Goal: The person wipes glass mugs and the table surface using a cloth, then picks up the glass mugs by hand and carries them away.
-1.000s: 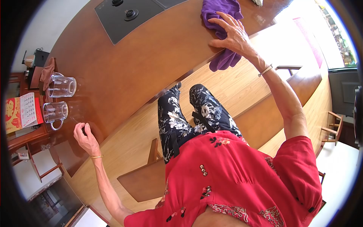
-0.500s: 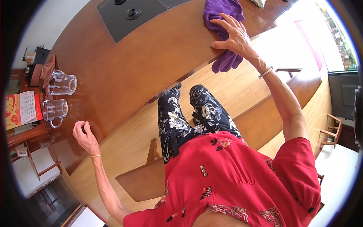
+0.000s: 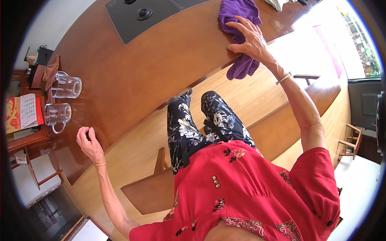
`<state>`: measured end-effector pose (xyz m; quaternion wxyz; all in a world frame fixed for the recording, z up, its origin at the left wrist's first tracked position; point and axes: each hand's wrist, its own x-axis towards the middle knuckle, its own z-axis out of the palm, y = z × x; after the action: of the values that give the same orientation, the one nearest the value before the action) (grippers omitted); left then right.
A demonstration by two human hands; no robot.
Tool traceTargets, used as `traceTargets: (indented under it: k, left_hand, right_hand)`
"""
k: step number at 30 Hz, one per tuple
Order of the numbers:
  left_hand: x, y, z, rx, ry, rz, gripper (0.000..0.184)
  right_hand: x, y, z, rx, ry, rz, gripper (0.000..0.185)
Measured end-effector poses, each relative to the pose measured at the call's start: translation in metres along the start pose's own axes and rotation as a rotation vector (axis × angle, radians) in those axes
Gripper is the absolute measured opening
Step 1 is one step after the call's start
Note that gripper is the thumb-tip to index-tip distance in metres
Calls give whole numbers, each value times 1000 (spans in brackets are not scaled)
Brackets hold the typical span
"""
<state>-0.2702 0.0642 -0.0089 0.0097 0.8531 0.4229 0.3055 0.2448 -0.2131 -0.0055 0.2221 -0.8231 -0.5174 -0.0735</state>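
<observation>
Spread fingers of my right hand (image 3: 250, 40) rest over a purple cloth (image 3: 240, 12) at the table's front edge; part of the cloth hangs down past the edge. The thumb stands apart and the cloth is not gripped. My left hand (image 3: 90, 145) is at the left, by the near edge of the brown wooden table (image 3: 161, 60). Its fingers are curled towards the thumb, with a small dark spot between them that I cannot make out. Beyond that hand are two clear glass mugs, the nearer one (image 3: 58, 114) and the farther one (image 3: 66, 86).
A black cooktop (image 3: 138, 20) is set in the table's far side. A brown cloth (image 3: 50, 72) lies beside the mugs, near a red calendar (image 3: 27, 111). White cloth or paper (image 3: 277, 4) lies at the top right. A wooden bench (image 3: 277, 130) stands in front of the table.
The view has shifted slightly, so the cooktop and purple cloth appear a little lower and farther right. Both hands keep nearly the same pose.
</observation>
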Motion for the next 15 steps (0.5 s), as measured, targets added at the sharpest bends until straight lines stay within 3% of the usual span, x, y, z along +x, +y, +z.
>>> traceTargets:
  k: [15]
  left_hand:
    - [1, -1, 1, 4, -3, -16, 15]
  right_hand:
    - [-1, -3, 1, -42, 14, -23, 74]
